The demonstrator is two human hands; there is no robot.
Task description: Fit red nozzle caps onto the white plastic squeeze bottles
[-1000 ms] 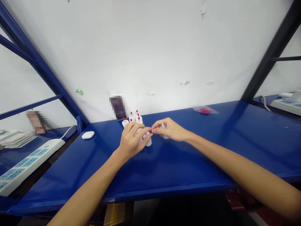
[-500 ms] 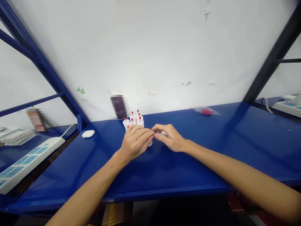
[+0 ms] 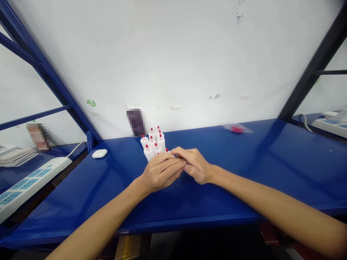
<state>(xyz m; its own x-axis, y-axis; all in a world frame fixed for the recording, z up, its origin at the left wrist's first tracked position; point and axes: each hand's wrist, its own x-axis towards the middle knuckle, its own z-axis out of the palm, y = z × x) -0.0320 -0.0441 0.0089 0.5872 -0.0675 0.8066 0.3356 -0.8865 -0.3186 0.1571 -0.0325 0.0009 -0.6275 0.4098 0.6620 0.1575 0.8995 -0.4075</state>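
Note:
A tight cluster of white squeeze bottles with red tips stands upright on the blue table. My left hand curves in front of its near side, fingers together and bent over, hiding the lower parts of the nearest bottles. My right hand meets it from the right, thumb and fingers curled in, its fingertips touching those of the left. A red tip shows just behind the joined fingers. Whatever lies inside the two closed hands is hidden.
A clear plastic bag with small red pieces lies at the back right. At the left are a white earphone case and, beyond the frame post, a power strip. A pixelated phone leans on the wall.
Both hands have come slightly nearer to me and a little right, uncovering more of the bottles. The white object seen earlier behind my right hand is now hidden.

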